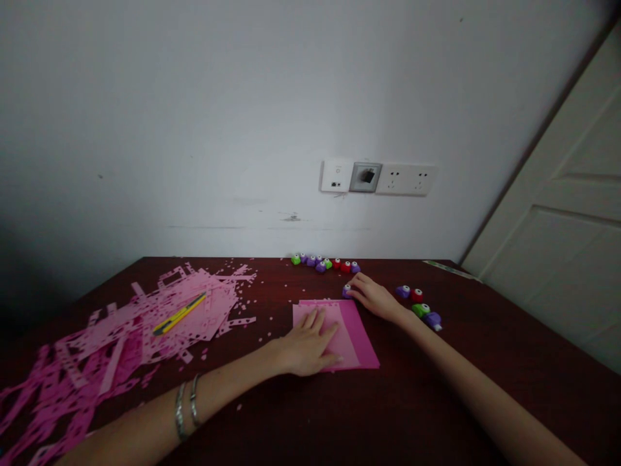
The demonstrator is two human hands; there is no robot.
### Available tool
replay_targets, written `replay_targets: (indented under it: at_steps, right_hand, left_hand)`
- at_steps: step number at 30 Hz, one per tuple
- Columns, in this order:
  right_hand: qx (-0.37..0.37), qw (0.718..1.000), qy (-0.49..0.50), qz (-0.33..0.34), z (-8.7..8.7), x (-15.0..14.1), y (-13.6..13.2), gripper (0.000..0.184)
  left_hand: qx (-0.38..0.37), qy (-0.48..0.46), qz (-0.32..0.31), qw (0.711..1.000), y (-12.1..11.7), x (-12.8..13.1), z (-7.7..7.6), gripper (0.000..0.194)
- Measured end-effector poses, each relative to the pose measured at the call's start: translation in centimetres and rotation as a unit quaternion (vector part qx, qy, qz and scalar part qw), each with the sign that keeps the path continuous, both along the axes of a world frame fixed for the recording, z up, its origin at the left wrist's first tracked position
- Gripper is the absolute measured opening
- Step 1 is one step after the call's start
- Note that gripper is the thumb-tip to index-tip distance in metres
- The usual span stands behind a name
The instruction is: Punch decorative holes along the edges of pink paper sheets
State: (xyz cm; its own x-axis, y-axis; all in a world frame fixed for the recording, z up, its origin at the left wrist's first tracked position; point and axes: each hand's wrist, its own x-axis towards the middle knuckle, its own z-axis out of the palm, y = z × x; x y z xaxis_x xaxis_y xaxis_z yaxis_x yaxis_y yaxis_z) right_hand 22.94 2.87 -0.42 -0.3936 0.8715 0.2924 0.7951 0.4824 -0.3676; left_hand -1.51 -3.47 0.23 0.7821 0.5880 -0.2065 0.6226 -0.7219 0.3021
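My left hand (310,349) lies flat with fingers spread on a light pink sheet (348,343), which rests over a darker pink sheet (361,346). Small punched bits lie along the far edge of the sheets. At that far right corner, my right hand (371,294) has its fingers closed on a small purple paper punch (346,291) with a white top. The fingers partly hide the punch, and I cannot tell whether paper is inside it. To the right of that hand are another purple punch (402,291), a red punch (416,295) and a green punch (420,310).
Cut pink paper scraps (130,343) are heaped on the left of the dark table (272,414), with a yellow utility knife (179,314) on top. Several coloured punches (320,266) line the back. Behind stands a wall with sockets (406,180); a white door (572,194) is at right.
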Motion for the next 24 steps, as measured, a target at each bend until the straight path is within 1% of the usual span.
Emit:
replay_targets:
  at_steps: [3,9,15,18,21,23,24]
  right_hand:
    - [0.026,0.999,-0.017,-0.032,-0.3,1.4,-0.2,0.02]
    - [0.081,0.993,-0.056,-0.067,-1.3,4.1,0.1,0.021]
    - [0.1,0.987,-0.071,-0.105,-1.7,6.2,0.2,0.024]
    - [0.098,0.987,-0.075,-0.106,-1.9,6.7,0.3,0.025]
    - [0.094,0.986,-0.078,-0.109,-1.7,6.8,0.2,0.027]
    - [0.088,0.986,-0.085,-0.113,-1.4,6.7,0.2,0.029]
    - [0.087,0.985,-0.088,-0.117,-1.2,6.6,0.1,0.031]
  left_hand:
    - [0.002,0.0,-0.005,1.0,-0.1,0.1,0.1,0.074]
    - [-0.002,-0.002,-0.005,1.0,-0.3,0.5,0.2,0.075]
    - [-0.008,-0.004,-0.008,1.0,-0.2,0.7,0.1,0.077]
    - [-0.006,-0.008,-0.011,1.0,-0.2,0.7,0.0,0.078]
    - [0.013,-0.024,-0.017,0.999,-0.1,0.8,0.1,0.076]
    - [0.043,-0.041,-0.004,0.998,0.6,0.6,0.3,0.075]
    - [0.067,-0.053,0.012,0.996,1.4,0.4,0.5,0.074]
